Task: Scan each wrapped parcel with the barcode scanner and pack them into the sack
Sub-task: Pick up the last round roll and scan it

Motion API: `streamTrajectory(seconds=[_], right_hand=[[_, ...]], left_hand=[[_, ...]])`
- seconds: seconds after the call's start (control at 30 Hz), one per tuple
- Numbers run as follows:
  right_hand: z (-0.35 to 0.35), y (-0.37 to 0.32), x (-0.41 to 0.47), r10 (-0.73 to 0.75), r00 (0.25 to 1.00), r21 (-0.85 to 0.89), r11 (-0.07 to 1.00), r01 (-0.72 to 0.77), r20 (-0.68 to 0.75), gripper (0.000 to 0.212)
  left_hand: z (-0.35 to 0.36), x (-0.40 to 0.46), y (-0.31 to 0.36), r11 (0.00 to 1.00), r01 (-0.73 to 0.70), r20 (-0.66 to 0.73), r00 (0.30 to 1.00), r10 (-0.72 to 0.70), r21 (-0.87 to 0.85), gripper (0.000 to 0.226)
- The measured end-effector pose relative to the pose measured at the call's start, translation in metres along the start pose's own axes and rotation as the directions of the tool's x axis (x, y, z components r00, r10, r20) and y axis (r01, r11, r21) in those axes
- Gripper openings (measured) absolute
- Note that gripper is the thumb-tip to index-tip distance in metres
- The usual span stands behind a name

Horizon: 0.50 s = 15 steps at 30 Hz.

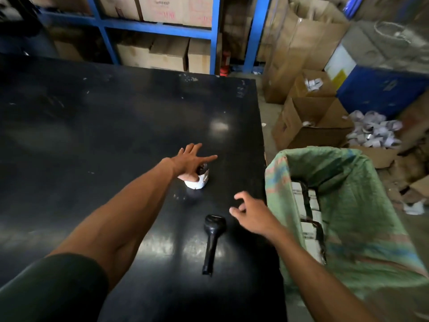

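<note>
Left hand (190, 160) pinches small wrapped parcel (197, 181) on table (92, 126), fingers splayed. Right hand (251, 211) empty, loosely curled; scanner (212, 242) lies at its 7 o'clock, nearer it, handle toward person. Sack (348, 182) at 3 o'clock.

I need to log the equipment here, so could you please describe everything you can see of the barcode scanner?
The barcode scanner is a black handheld unit that looks like glossy plastic, with a wider rounded head at its far end and a slim handle tapering toward the near table edge. It lies flat on the black table, tilted slightly off straight. No cable shows. Nothing touches it: the right hand hovers just beside its head, fingers loosely curled.
</note>
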State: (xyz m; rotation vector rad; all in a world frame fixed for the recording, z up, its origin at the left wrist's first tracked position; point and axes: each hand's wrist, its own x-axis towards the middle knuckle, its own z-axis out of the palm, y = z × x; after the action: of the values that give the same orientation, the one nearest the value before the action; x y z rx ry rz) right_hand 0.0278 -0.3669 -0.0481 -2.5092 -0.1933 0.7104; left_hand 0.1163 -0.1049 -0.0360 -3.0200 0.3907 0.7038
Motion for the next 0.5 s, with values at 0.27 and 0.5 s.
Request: streamTrajectory(seconds=[0.27,0.5], right_hand=[[0.075,-0.032,-0.001,0.306,0.946,0.175,0.931,-0.322,0.109,0.104],[0.1,-0.043,-0.006,0.42,0.897,0.273,0.854,-0.442,0.138,0.094]], left_hand=[[0.015,0.01,-0.023,0.96,-0.2,0.127,0.976,0.177,0.198,0.11],[0.023,0.015,-0.036,0.934,-0.257,0.016,0.965,0.261,0.249,0.095]])
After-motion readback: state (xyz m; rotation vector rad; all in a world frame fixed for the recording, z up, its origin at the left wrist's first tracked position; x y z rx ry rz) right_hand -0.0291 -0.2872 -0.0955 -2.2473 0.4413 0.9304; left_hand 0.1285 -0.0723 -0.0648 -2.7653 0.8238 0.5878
